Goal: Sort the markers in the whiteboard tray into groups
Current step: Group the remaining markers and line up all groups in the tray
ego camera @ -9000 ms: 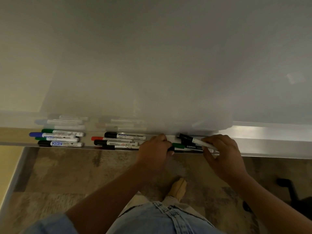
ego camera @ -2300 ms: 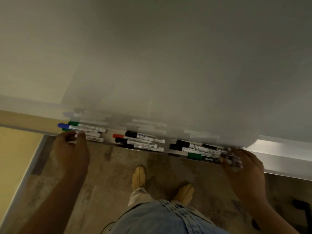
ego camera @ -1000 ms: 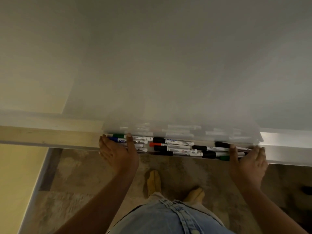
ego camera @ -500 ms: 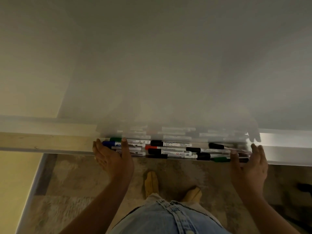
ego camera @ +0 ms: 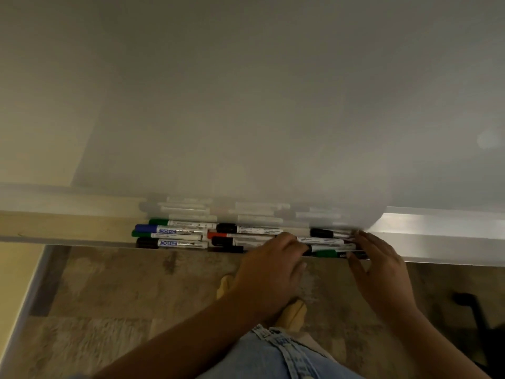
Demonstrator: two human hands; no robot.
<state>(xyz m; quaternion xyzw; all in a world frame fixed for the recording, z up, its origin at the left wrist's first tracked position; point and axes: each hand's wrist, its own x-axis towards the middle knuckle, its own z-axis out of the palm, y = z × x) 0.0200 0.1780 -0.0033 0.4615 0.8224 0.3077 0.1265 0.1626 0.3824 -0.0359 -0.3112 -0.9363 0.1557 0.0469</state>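
The left hand (ego camera: pixel 269 272) reaches over the front edge of the whiteboard tray (ego camera: pixel 437 243), its fingers bent down onto the middle and right clusters of markers; the fingertips lie on the barrels, but whether they pinch any one marker cannot be told. The right hand (ego camera: pixel 378 272) stands with its fingers nearly straight and close together, fingertips pressed against the right ends of the rightmost markers, holding none of them. Between the two hands lies the right cluster: a black-capped marker (ego camera: pixel 332 233) at the back, another white barrel below it, and a green-capped marker (ego camera: pixel 326 253) at the front edge with a dark label. To the left of it, partly under the left hand, sits the middle cluster, with a black-capped marker (ego camera: pixel 246 229) at the back, a red-capped marker (ego camera: pixel 218 235) below it and two more black-capped ones nearer the front. Just beside that, at the left end of the row, lie four markers side by side: a green-capped one (ego camera: pixel 180 222), a blue-capped one (ego camera: pixel 169 230), a second green one (ego camera: pixel 166 236) and a black-capped one (ego camera: pixel 170 243). All lie lengthwise in the tray with caps to the left, the clusters touching or nearly so. Above the tray rises the whiteboard (ego camera: pixel 273 105), which mirrors the markers faintly. Below are a patterned floor (ego camera: pixel 123 291), blue jeans and a light shoe (ego camera: pixel 293 314).
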